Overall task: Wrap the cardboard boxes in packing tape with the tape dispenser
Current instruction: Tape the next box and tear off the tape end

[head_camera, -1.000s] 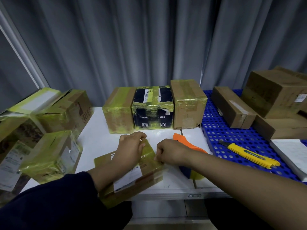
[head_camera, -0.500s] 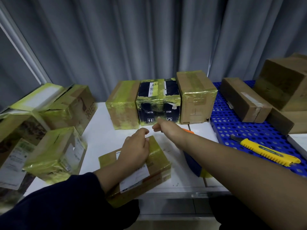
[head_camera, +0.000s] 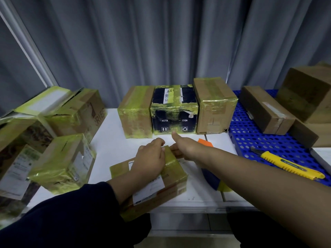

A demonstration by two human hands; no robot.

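Brown cardboard boxes wrapped in yellow-green tape [head_camera: 136, 111]: six clearly seen, three at the left, two in the back row, one in front.
Dark navy printed box with yellow-green tape [head_camera: 174, 111]: one.
Plain brown cardboard boxes [head_camera: 265, 110]: three.
Blue perforated plastic pallet [head_camera: 250, 136]: one.
Yellow utility knife [head_camera: 290, 165]: one.
Orange-and-blue tape dispenser [head_camera: 206, 142]: one, half hidden.
Bare hands: two, left hand [head_camera: 150, 161] and right hand [head_camera: 186, 147].
White bench [head_camera: 111, 140]: one.

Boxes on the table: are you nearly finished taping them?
Done: the three boxes in the back row and the pile at left shine with yellowish tape. In hand: the left hand holds a flat, partly taped cardboard box with a white label; the right hand touches its far edge. Left: the plain brown boxes on the blue perforated tray.
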